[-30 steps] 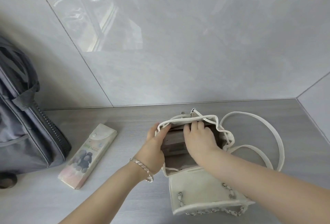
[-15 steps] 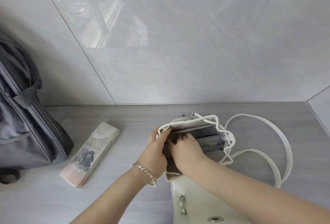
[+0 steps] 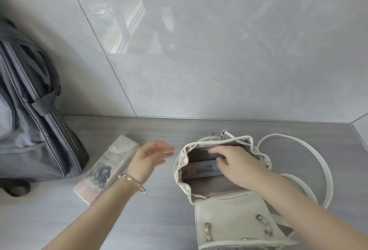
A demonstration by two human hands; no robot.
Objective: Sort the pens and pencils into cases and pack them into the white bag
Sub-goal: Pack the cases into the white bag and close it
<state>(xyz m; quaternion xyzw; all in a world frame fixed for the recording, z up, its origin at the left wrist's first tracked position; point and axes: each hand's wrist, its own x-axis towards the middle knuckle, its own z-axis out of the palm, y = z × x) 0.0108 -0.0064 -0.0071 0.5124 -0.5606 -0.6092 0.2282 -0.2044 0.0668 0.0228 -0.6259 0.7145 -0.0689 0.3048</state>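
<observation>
The step in hand looks like packing. One case, a grey one (image 3: 201, 168), already lies inside the white bag (image 3: 180, 170). A second case, printed with dark berries (image 3: 105, 168), is not yet packed and lies flat on the bench (image 3: 159, 219), left of the bag and well apart from it. The bag rests on the bench with its mouth gaping upward and its flap folded down toward the person. Its strap (image 3: 326, 170) loops off to the right.

The right grip (image 3: 237, 164) reaches down into the bag's mouth. Its fingers (image 3: 216, 151) lie bent over the right end of the grey case and touch it or the lining beside it. I cannot tell whether they pinch the case or only press it down.

The left grip (image 3: 149, 160) hangs over the bench between the printed case and the bag, close to the case's far end. It is blurred, but its fingers are spread and hold nothing.

The next move likely calls for the left grip to close round the printed case, lift it and carry it across to the bag. The right grip would need to seat the grey case flat against one wall and hold the mouth wide, so the second case can slide in beside it. The soft rim may fold inward and catch the case's corner.

A grey backpack (image 3: 29, 130) stands at the far left against the tiled wall.
</observation>
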